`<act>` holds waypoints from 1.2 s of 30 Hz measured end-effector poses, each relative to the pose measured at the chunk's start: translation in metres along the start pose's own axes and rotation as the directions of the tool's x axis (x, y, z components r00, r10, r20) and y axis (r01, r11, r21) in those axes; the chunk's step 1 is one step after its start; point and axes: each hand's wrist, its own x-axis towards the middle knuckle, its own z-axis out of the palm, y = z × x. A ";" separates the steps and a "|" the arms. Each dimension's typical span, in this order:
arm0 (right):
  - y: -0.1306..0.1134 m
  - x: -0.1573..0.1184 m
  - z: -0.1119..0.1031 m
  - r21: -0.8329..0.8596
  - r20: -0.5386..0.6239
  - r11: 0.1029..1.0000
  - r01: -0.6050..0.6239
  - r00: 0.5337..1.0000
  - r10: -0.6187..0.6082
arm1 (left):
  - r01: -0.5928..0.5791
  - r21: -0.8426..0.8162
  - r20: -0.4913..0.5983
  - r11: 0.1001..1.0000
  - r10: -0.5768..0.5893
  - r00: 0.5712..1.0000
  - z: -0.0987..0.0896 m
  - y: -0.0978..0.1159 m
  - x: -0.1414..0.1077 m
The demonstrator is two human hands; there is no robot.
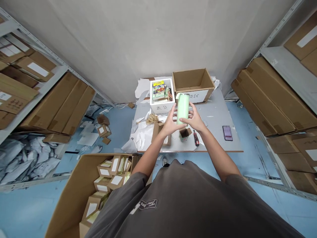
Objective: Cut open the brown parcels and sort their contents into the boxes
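A light green bottle (183, 107), shaped like a smooth cylinder with what looks like a small loop at its upper left, is held up over the table. My left hand (170, 122) grips it from the left, fingers around its side and thumb near the base. From the right, my right hand (194, 118) closes on the lower part of the same bottle. Below my hands stands a small open carton (185, 134). A red and black utility knife (196, 138) lies just right of that carton. To its left is an opened brown cardboard box (166, 140).
At the table's back stand a white bin (162, 107) of small boxes and a large open cardboard box (193, 88). A phone (227, 133) lies at right. Torn paper (138, 137) covers the left side. A big carton (71, 185) of parcels stands by my left; shelves flank both sides.
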 end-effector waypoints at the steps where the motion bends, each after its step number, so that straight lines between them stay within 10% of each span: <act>1: 0.000 -0.001 0.001 -0.025 -0.016 1.000 0.009 1.000 -0.009 | -0.004 0.005 -0.001 1.000 0.004 1.000 0.000 -0.001 0.000; 28: 0.005 -0.009 -0.004 0.094 0.096 0.993 -0.074 0.993 0.064 | 0.129 -0.272 0.178 0.954 -0.082 0.981 0.000 -0.016 -0.003; 36: 0.027 -0.015 0.002 -0.104 -0.028 0.993 -0.050 0.998 0.047 | 0.190 -0.082 0.146 0.978 -0.177 0.973 -0.036 -0.024 0.019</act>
